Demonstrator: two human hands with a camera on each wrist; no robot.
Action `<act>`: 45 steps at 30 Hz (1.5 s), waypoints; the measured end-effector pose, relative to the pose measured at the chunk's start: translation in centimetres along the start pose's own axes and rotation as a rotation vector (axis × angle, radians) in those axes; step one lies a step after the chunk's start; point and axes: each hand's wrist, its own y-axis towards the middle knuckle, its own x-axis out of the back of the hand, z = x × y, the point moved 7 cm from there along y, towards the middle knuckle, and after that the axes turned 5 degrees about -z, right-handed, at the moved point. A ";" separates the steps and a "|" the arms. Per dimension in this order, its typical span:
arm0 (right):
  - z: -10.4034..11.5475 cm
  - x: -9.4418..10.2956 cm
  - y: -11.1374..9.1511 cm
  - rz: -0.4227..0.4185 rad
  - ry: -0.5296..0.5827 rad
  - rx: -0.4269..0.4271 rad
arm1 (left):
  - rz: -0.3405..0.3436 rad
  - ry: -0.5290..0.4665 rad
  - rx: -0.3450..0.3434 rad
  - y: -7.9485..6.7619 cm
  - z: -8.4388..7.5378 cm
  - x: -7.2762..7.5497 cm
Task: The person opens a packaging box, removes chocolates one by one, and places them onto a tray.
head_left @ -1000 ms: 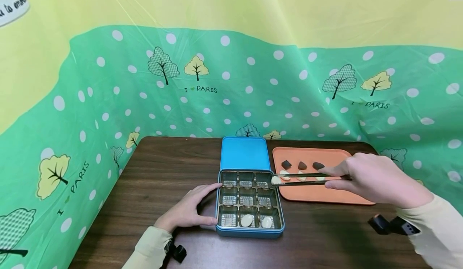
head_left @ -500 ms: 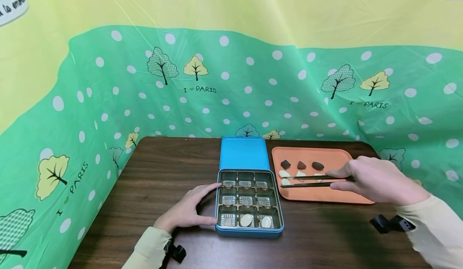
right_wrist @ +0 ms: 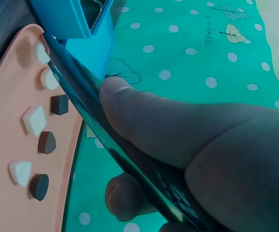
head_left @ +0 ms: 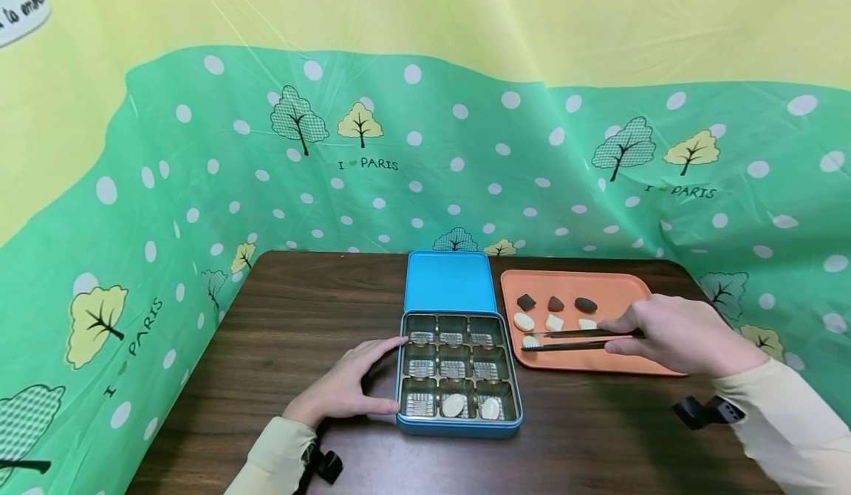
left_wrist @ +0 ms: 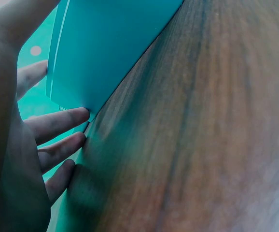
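Note:
My right hand (head_left: pixel 678 332) pinches dark tweezers (head_left: pixel 575 346) between thumb and fingers. Their serrated tips are at a white piece (head_left: pixel 530 342) low over the left front of the orange tray (head_left: pixel 618 359). In the right wrist view, that white piece (right_wrist: pixel 40 52) lies right by the tips. My left hand (head_left: pixel 342 384) rests against the left side of a blue tin (head_left: pixel 459 428), thumb and index fingertips at its edge and the other fingers loosely extended. The tin's insert has several compartments; the front middle and front right ones each hold a white piece (head_left: pixel 454 405).
Behind the tin lies its opened blue lid (head_left: pixel 450 281). On the tray, a back row of dark pieces (head_left: pixel 555 304) sits behind a row of white pieces (head_left: pixel 554 323). All stand on a dark wooden table (head_left: pixel 319 288), with a green and yellow patterned curtain (head_left: pixel 412 185) behind.
My right hand has brought the tweezers and the white piece from the tin's right rim rightward and down over the tray. The left hand and tin have not moved.

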 end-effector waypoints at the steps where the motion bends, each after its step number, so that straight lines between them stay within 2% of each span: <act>1: 0.0 -0.1 0.0 -0.002 -0.004 -0.003 | -0.001 0.000 -0.002 0.0 0.0 0.0; 20: -0.5 -1.3 0.5 0.039 0.007 -0.033 | -0.011 0.000 -0.026 0.0 -0.1 0.0; 36: -0.3 0.2 -0.2 0.010 0.003 -0.042 | -0.006 -0.012 -0.005 0.0 0.0 0.1; 45: 1.2 2.0 -1.0 -0.034 0.011 -0.025 | -0.003 -0.010 -0.016 0.0 -0.1 0.0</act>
